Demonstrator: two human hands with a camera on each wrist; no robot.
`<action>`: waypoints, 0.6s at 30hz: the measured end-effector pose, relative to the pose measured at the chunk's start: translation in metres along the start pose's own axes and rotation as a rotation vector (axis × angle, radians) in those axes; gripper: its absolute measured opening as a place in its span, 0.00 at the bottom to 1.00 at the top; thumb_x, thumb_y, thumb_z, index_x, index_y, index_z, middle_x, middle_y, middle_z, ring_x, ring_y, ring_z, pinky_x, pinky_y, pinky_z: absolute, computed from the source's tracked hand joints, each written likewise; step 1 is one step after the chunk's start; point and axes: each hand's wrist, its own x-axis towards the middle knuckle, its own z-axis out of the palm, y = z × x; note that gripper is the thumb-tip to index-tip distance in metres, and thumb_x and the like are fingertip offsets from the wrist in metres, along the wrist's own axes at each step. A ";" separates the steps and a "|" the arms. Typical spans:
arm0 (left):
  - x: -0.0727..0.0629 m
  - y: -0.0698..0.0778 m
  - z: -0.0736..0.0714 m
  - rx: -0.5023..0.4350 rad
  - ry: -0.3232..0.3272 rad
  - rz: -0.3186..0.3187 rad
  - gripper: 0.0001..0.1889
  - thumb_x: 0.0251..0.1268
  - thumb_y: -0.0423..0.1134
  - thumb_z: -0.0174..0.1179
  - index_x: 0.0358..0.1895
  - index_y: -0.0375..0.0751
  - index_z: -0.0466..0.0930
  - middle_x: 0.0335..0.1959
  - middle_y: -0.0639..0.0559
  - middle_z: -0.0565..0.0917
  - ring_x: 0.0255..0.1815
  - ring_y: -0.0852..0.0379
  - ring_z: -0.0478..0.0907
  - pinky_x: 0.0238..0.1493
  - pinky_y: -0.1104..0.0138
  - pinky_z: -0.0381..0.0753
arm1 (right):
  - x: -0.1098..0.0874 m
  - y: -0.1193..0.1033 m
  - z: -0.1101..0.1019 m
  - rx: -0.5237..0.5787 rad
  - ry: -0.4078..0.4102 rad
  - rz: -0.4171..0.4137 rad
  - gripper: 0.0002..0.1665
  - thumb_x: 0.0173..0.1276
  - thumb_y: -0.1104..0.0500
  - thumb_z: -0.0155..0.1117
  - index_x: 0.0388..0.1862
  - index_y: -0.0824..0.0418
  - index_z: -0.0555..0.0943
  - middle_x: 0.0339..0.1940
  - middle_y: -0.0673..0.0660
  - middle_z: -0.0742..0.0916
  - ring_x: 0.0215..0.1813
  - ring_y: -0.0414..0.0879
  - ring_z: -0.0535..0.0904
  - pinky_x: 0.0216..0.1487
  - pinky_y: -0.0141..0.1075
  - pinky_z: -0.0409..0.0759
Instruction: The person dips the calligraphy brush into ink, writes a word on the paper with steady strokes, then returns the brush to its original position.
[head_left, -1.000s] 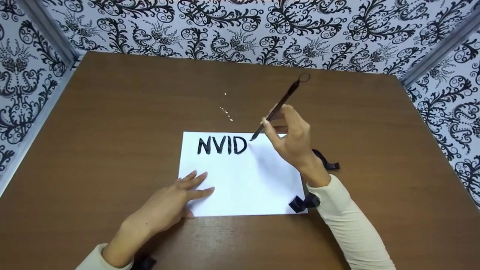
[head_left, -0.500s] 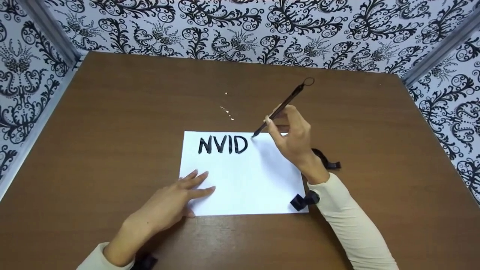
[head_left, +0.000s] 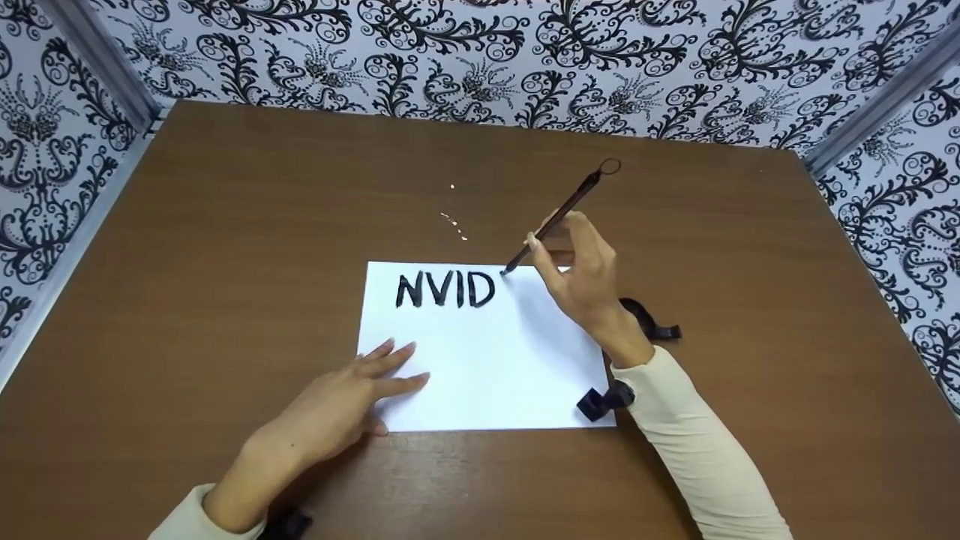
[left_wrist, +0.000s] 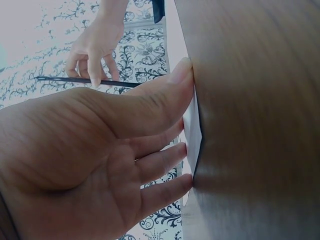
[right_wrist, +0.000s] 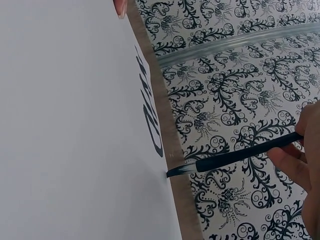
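Observation:
A white sheet of paper lies on the brown table, with the black painted letters "NVID" along its top. My right hand pinches a dark paintbrush partway along its handle, which tilts up to the right and ends in a thin loop. In the right wrist view the black-tipped bristles meet the paper near its top edge, just right of the D. My left hand rests on the sheet's lower left with fingers spread. Seen from the left wrist, its thumb lies at the paper's edge.
Small pale flecks mark the brown table beyond the paper. Black straps show beside the right wrist, and a small black block hangs over the paper's lower right corner. Black-and-white patterned walls enclose the table.
The brush tip has shifted slightly upward, toward the paper's top edge, and the brush's loop end has dipped a little. My left hand stays on the paper. The letters look the same.

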 end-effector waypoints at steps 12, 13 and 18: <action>0.000 0.000 0.000 0.000 -0.007 -0.006 0.34 0.48 0.30 0.71 0.64 0.47 0.75 0.71 0.42 0.64 0.71 0.41 0.59 0.49 0.46 0.76 | 0.000 -0.003 0.001 0.027 -0.033 0.019 0.12 0.58 0.72 0.66 0.39 0.71 0.74 0.32 0.59 0.82 0.33 0.47 0.84 0.27 0.29 0.81; 0.000 0.000 0.000 -0.001 -0.007 -0.007 0.34 0.48 0.30 0.71 0.64 0.47 0.75 0.71 0.43 0.64 0.71 0.41 0.58 0.49 0.45 0.76 | 0.000 -0.003 0.001 0.030 -0.038 0.021 0.12 0.59 0.72 0.65 0.40 0.71 0.74 0.32 0.59 0.82 0.33 0.47 0.85 0.28 0.29 0.81; 0.000 0.000 0.000 -0.002 -0.011 -0.008 0.35 0.47 0.29 0.71 0.64 0.47 0.75 0.71 0.43 0.64 0.71 0.41 0.58 0.52 0.42 0.73 | 0.001 -0.006 0.000 0.047 -0.062 0.021 0.12 0.59 0.72 0.65 0.41 0.70 0.74 0.32 0.59 0.82 0.33 0.47 0.85 0.28 0.28 0.81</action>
